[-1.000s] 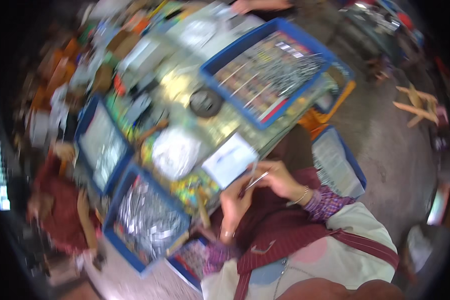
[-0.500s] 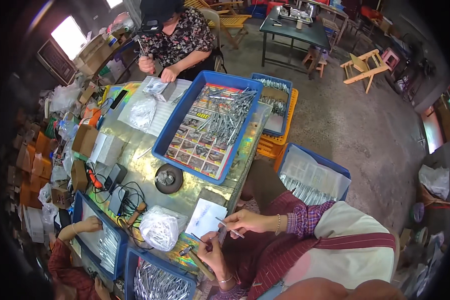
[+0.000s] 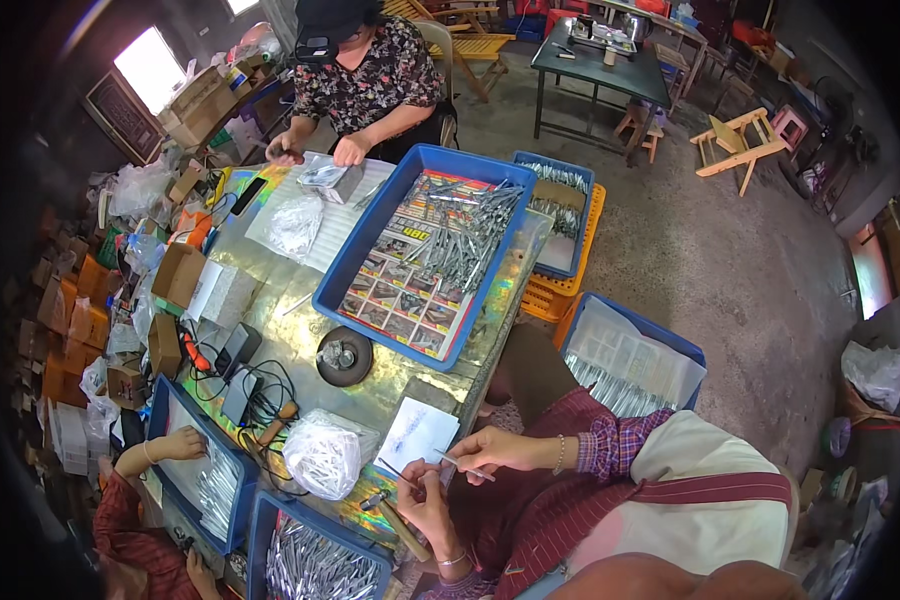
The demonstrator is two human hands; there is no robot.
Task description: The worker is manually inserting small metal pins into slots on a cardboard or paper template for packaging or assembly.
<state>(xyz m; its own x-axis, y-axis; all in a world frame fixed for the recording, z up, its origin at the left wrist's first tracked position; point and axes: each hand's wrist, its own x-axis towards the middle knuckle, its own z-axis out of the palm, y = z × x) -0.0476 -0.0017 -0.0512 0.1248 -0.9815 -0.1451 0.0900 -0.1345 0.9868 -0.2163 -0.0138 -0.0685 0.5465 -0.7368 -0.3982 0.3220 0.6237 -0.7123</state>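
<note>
My left hand (image 3: 428, 510) is closed in a pinch on a thin dark rod (image 3: 394, 470), whose tip sticks out over a white paper sheet (image 3: 420, 428). Close above it, my right hand (image 3: 502, 450) grips a slim grey metal strip (image 3: 450, 460) between thumb and fingers. Both hands stay near each other at the table's near edge, just over the sheet's lower corner. A hammer (image 3: 378, 500) with a wooden handle lies beside my left wrist. Next to the sheet sits a clear plastic bag (image 3: 322, 455) full of pale slim pieces.
A large blue tray (image 3: 322, 298) holds metal pieces on printed paper. Beyond it, a co-worker's hands (image 3: 350, 150) are at a small packet. Another person's hand (image 3: 182, 443) reaches over a blue bin (image 3: 232, 540) at left. A round dark dish (image 3: 345, 375) and cables lie mid-table.
The whole view has shifted slightly. Across the table, the co-worker's raised hand with a tool has come down. My hands keep nearly the same pose, the right one tilting its strip a little.
</note>
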